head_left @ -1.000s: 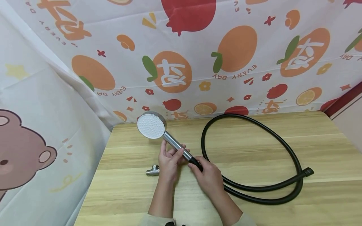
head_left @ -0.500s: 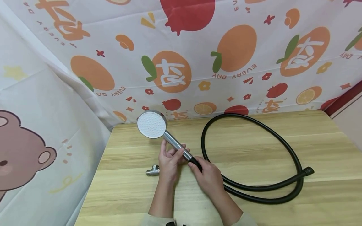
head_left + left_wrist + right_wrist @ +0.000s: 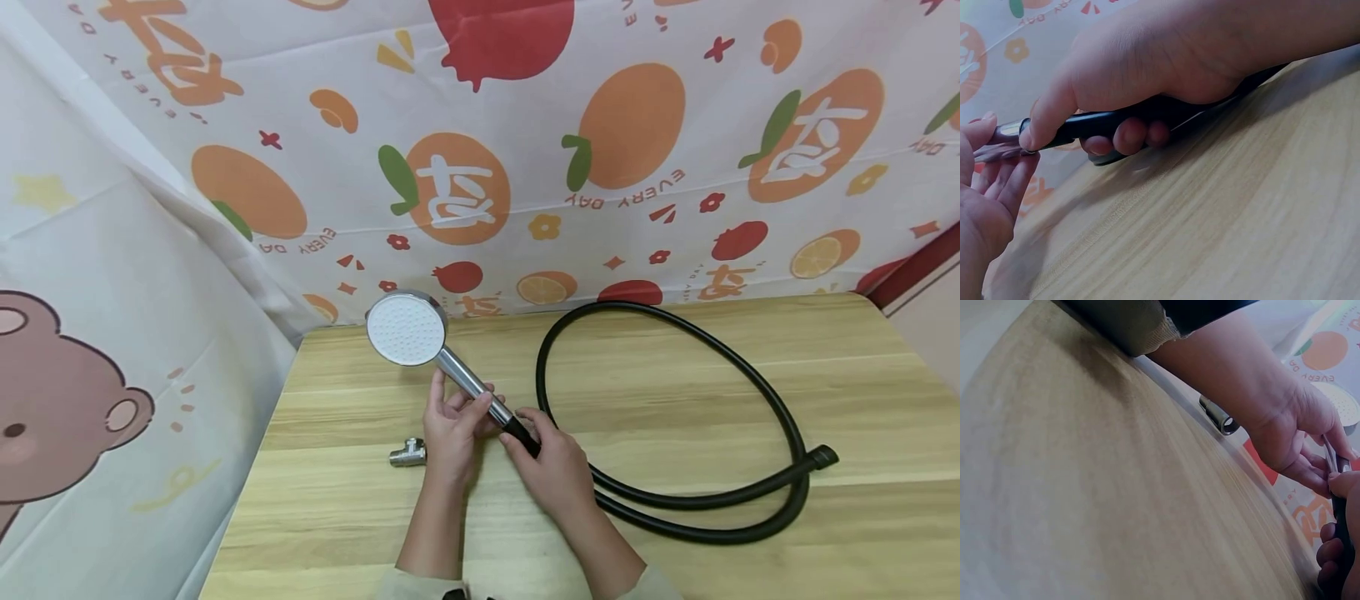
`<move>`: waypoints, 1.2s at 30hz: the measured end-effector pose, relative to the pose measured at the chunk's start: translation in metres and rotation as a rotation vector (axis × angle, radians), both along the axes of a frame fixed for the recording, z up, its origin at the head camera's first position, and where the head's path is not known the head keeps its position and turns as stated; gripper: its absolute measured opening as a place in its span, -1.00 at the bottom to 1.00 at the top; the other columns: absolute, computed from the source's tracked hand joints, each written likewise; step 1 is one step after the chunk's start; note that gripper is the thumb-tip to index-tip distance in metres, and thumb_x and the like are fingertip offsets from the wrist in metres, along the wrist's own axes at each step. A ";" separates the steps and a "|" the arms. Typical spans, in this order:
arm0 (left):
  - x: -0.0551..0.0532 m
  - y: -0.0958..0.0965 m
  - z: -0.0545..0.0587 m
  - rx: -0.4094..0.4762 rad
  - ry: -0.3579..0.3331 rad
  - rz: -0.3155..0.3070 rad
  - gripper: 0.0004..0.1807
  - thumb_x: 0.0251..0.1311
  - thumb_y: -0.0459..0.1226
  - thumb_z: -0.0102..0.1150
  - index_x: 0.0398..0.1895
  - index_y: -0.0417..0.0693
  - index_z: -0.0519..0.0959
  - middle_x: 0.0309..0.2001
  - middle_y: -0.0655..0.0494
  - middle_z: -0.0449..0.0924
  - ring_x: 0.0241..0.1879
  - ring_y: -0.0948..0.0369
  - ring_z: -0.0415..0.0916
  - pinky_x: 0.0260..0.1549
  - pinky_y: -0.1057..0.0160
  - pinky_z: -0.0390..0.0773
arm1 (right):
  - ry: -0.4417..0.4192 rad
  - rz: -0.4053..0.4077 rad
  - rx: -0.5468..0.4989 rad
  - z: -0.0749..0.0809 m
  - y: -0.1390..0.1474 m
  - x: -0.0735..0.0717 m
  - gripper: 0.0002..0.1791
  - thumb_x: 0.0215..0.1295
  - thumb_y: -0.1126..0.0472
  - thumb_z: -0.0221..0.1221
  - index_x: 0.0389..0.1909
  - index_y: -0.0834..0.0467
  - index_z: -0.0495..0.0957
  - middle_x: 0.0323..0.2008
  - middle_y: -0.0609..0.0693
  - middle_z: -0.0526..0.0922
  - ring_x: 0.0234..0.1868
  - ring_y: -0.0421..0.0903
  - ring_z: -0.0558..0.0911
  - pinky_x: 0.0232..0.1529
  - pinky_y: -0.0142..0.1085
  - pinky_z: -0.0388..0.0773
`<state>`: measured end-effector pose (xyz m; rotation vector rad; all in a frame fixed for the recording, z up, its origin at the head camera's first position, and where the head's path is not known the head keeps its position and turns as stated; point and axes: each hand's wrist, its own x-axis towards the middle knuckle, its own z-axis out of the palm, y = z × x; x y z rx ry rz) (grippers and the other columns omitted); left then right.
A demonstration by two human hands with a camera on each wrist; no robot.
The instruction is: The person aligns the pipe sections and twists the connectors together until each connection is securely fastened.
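A hand shower head with a white round face and a silver handle is held above the table, tilted up to the left. My left hand pinches the lower part of its handle between thumb and fingers. Right below, my right hand grips the black end of a hose, which meets the handle's bottom. In the left wrist view the right hand's fingers curl under the black hose end. How far the two parts are joined cannot be told.
On the wooden table, a small silver angle valve lies left of the left forearm. The hose loops widely over the right side, its free end pointing right. A fruit-print cloth hangs behind, and a bear-print cloth at left.
The right hand's fingers have shifted slightly at the hose end, the forefinger a little higher. Shower head, left hand and hose keep nearly the same places; the whole view has moved slightly.
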<state>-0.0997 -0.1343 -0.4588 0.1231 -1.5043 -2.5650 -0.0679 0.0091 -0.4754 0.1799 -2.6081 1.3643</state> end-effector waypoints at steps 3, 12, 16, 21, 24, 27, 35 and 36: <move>0.000 0.001 -0.001 -0.014 -0.009 0.014 0.00 0.12 -0.50 0.32 0.53 0.26 0.04 -0.21 -0.01 0.66 -0.30 0.07 0.73 -0.34 0.12 0.73 | 0.022 0.002 -0.021 0.000 0.000 0.000 -0.55 0.17 -0.06 0.37 0.05 -0.01 0.56 -0.56 -0.28 0.51 -0.64 -0.33 0.38 -0.63 -0.44 0.34; -0.001 0.002 0.000 0.005 -0.024 0.062 0.03 0.08 -0.51 0.36 0.53 0.24 0.03 -0.31 0.08 0.66 -0.40 0.19 0.68 -0.48 0.29 0.70 | 0.049 0.015 -0.032 -0.003 -0.002 0.001 -0.61 0.13 0.00 0.42 -0.05 -0.06 0.55 -0.55 -0.26 0.53 -0.63 -0.35 0.39 -0.64 -0.45 0.34; -0.002 0.003 0.001 -0.007 -0.032 0.086 0.06 0.05 -0.51 0.38 0.53 0.22 0.02 -0.34 0.11 0.64 -0.45 0.22 0.65 -0.52 0.32 0.67 | 0.054 0.007 -0.029 -0.002 -0.003 0.001 -0.60 0.12 -0.01 0.42 -0.05 -0.04 0.55 -0.55 -0.26 0.53 -0.64 -0.35 0.39 -0.64 -0.45 0.34; -0.002 0.004 0.000 -0.047 -0.038 0.113 0.05 0.04 -0.51 0.39 0.52 0.19 0.03 -0.35 0.13 0.64 -0.46 0.24 0.63 -0.52 0.33 0.65 | 0.050 -0.012 -0.007 -0.001 -0.004 0.002 -0.60 0.12 -0.03 0.42 -0.05 -0.04 0.56 -0.55 -0.25 0.53 -0.65 -0.34 0.38 -0.65 -0.45 0.33; -0.003 0.004 -0.001 -0.063 -0.038 0.120 0.04 0.03 -0.51 0.39 0.51 0.18 0.04 -0.36 0.13 0.63 -0.46 0.24 0.62 -0.52 0.33 0.65 | 0.050 -0.023 0.008 -0.001 -0.004 0.002 -0.60 0.12 -0.04 0.42 -0.06 -0.04 0.56 -0.55 -0.24 0.53 -0.65 -0.34 0.38 -0.65 -0.45 0.32; -0.004 0.005 -0.002 -0.075 -0.033 0.133 0.03 0.02 -0.50 0.41 0.50 0.18 0.06 -0.36 0.13 0.63 -0.45 0.24 0.62 -0.50 0.34 0.66 | 0.058 -0.032 0.019 -0.001 -0.004 0.001 -0.61 0.12 -0.03 0.42 -0.08 -0.03 0.57 -0.55 -0.25 0.53 -0.64 -0.35 0.37 -0.65 -0.45 0.32; -0.004 0.004 -0.004 -0.124 -0.022 0.149 -0.03 0.05 -0.48 0.40 0.48 0.11 0.09 -0.40 0.17 0.61 -0.48 0.28 0.62 -0.52 0.36 0.64 | 0.111 -0.043 0.073 -0.003 -0.004 0.001 -0.70 0.18 -0.11 0.35 -0.14 -0.10 0.61 -0.55 -0.25 0.56 -0.64 -0.28 0.37 -0.67 -0.42 0.26; -0.004 0.003 -0.004 -0.121 -0.020 0.143 -0.04 0.06 -0.47 0.39 0.48 0.10 0.09 -0.41 0.17 0.61 -0.48 0.27 0.62 -0.53 0.36 0.64 | 0.120 -0.040 0.082 -0.004 -0.004 0.001 -0.70 0.19 -0.12 0.34 -0.14 -0.10 0.61 -0.52 -0.23 0.60 -0.63 -0.27 0.39 -0.67 -0.41 0.27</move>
